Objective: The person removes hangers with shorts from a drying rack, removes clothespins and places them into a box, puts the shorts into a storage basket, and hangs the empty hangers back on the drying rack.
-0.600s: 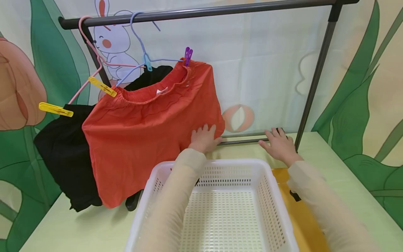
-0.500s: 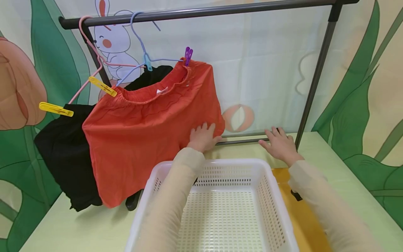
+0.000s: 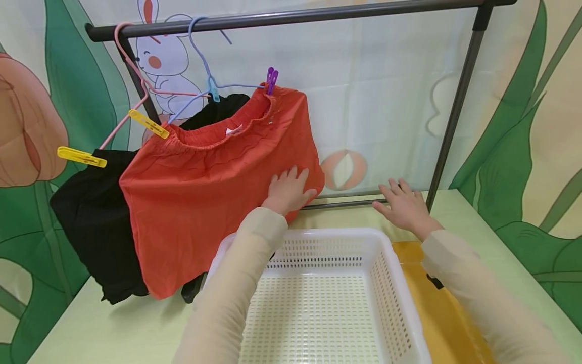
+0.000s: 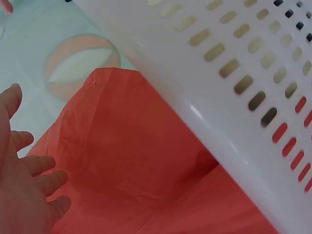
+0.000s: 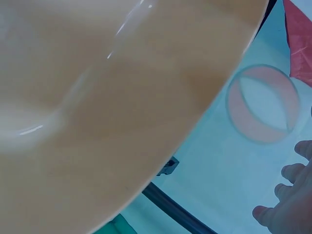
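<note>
Garments (image 3: pixel 213 182) on rack (image 3: pixel 341 14), left; basket (image 3: pixel 336 232) before rack; basin (image 3: pixel 441 323) right of basket

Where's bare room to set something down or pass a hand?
The table is bare below the black garment, left of the basket, and right of the right sleeve. The basket's visible floor is bare. A hand could probably pass under the rail between red garment and right post. Crowded: the rail's left, with two hangers.

Right hand (image 5: pixel 291 199), lower right, fingers apart. Glossy tan curved surface (image 5: pixel 122 102), left. Dark tube (image 5: pixel 176 208), partly behind it. Red cloth (image 5: pixel 301 46), upper right corner. Pink round motif (image 5: pixel 263 104) on bluish backdrop (image 5: pixel 219 170).
</note>
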The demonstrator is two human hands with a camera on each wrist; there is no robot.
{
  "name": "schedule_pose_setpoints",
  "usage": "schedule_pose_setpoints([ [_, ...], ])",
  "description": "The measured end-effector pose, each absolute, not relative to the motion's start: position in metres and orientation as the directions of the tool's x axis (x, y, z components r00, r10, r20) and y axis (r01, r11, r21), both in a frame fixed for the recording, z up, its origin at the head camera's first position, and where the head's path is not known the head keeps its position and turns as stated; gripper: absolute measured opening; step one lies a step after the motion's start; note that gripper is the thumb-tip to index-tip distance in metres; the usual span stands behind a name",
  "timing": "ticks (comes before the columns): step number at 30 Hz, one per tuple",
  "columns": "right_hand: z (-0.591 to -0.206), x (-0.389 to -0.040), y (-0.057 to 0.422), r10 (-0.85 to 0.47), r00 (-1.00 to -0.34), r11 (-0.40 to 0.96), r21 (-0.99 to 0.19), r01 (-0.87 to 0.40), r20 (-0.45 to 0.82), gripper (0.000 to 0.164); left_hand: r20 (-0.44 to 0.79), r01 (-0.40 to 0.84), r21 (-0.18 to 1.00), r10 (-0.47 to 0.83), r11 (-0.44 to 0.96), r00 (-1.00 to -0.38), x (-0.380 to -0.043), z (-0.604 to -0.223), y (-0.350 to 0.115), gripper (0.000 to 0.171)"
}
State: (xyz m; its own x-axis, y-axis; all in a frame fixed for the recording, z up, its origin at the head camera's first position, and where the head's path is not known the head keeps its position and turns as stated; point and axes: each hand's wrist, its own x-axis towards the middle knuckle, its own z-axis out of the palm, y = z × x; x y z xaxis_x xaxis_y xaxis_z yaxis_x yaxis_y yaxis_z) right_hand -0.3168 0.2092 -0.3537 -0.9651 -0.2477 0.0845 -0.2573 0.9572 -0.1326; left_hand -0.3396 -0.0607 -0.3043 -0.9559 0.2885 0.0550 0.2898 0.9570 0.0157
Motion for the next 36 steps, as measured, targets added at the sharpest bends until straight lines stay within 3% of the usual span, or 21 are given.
schedule_pose_setpoints([
  [11, -0.352, -0.312, 0.207, -0.299, -0.947, 0.946, -0.095, -0.311, 0.120, 0.065, 0.110, 0.364, -0.050, 0.368, 0.930, -0.923, -0.334, -0.292, -0.064, 0.061],
  [28, -0.349, -0.297, 0.204, -0.364, -0.920, 0.927, -0.045, -0.373, 0.146, 0.061, 0.318, 0.432, -0.163, 0.462, 0.887, -0.828, -0.320, -0.276, -0.090, 0.053],
  [36, -0.353, -0.288, 0.205, -0.394, -0.908, 0.914, -0.043, -0.403, 0.143, 0.060, 0.356, 0.466, -0.164, 0.492, 0.870, -0.795, -0.309, -0.273, -0.104, 0.053],
])
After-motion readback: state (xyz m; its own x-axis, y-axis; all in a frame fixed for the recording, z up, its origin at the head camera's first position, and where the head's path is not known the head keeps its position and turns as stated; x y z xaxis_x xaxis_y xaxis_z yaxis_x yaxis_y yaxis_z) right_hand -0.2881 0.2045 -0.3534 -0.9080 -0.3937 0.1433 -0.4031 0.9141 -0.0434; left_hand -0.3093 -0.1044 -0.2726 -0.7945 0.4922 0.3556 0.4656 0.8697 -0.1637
